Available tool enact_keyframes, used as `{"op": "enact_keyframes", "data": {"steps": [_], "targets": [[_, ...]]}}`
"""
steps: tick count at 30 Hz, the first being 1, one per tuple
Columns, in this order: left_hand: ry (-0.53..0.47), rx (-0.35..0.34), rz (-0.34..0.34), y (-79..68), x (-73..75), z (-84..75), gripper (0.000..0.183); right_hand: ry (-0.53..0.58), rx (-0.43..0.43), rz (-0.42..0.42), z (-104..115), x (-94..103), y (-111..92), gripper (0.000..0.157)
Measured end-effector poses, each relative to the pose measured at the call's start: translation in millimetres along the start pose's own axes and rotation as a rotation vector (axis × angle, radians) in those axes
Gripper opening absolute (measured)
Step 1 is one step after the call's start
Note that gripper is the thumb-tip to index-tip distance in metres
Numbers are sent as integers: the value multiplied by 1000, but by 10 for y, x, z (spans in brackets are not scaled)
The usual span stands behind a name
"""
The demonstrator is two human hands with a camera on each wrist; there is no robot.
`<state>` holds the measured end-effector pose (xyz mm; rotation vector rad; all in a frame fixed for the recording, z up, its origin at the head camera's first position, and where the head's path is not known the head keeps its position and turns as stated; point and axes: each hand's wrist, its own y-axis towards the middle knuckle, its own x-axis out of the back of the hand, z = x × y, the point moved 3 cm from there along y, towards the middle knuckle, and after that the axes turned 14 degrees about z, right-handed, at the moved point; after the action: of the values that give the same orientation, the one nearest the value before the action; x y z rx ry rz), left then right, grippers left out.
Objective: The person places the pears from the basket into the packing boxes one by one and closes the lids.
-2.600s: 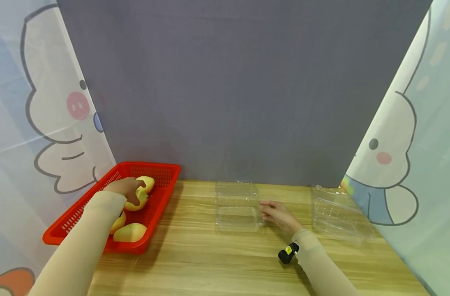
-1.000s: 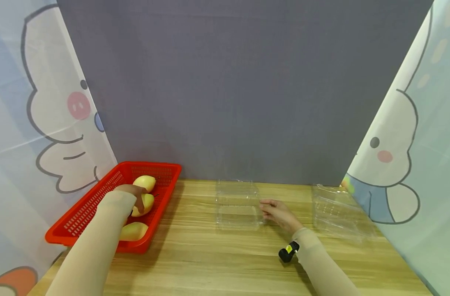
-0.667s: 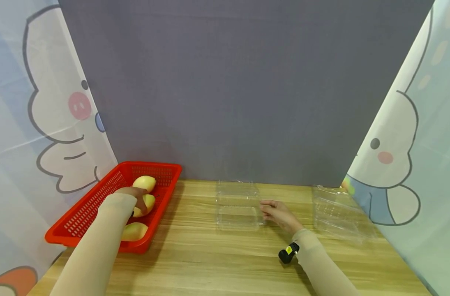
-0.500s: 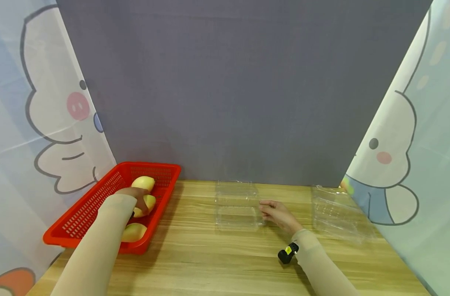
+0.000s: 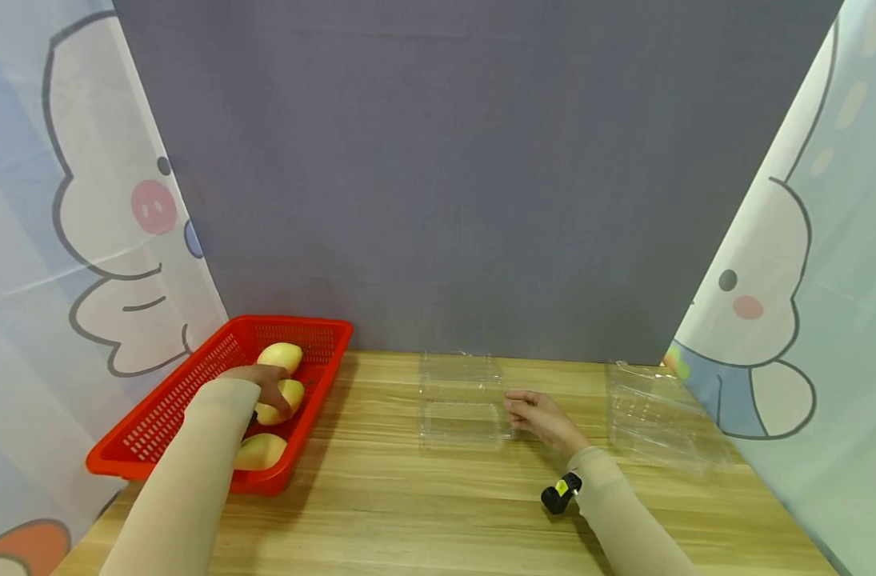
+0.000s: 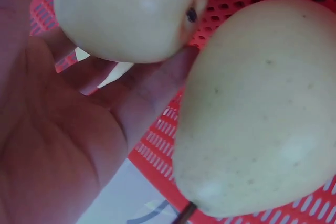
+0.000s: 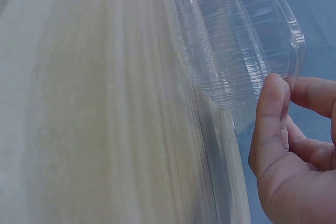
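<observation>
My left hand (image 5: pixel 261 383) is inside the red basket (image 5: pixel 311 424), its fingers curled round a yellow pear (image 5: pixel 290 394). In the left wrist view, that pear (image 6: pixel 131 14) shows its dark blossom end, and the fingers pass behind it. A larger speckled pear (image 6: pixel 257 114) with a stem lies beside the fingers. My right hand (image 5: pixel 546 420) pinches the right edge of a clear plastic clamshell box (image 5: pixel 461 420), which lies opened out on the table. The right wrist view shows thumb and fingertip on the rim of the box (image 7: pixel 236 40).
More pears lie in the basket, one behind (image 5: pixel 280 355) and one in front (image 5: pixel 261 452) of the held one. Another clear plastic box (image 5: pixel 657 416) stands at the table's right. A grey cloth (image 5: pixel 438 176) rises along the back edge of the wooden table (image 5: pixel 423 512).
My left hand has come rightward and slightly down in the basket onto the middle pear, with small finger shifts lately. The right hand and the clamshell box stay in place.
</observation>
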<state>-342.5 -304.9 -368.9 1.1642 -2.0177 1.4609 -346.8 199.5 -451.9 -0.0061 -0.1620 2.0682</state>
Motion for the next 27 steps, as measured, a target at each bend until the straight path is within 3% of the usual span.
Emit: {"op": "enact_keyframes", "data": {"steps": [8,14,20,27], "targets": [[31,-16,-6,-7,76,-22,100,-3,7,15,-1,16,0,51],[113,-33,-35,-51,127,-86,96,3,11,17,-2,11,8,51],[199,-81,-61,6,176,-104,89,5,22,18,-23,16,25,49],[268,-123,-107,-77,212,-223,80,7,11,7,-21,20,23,49]]}}
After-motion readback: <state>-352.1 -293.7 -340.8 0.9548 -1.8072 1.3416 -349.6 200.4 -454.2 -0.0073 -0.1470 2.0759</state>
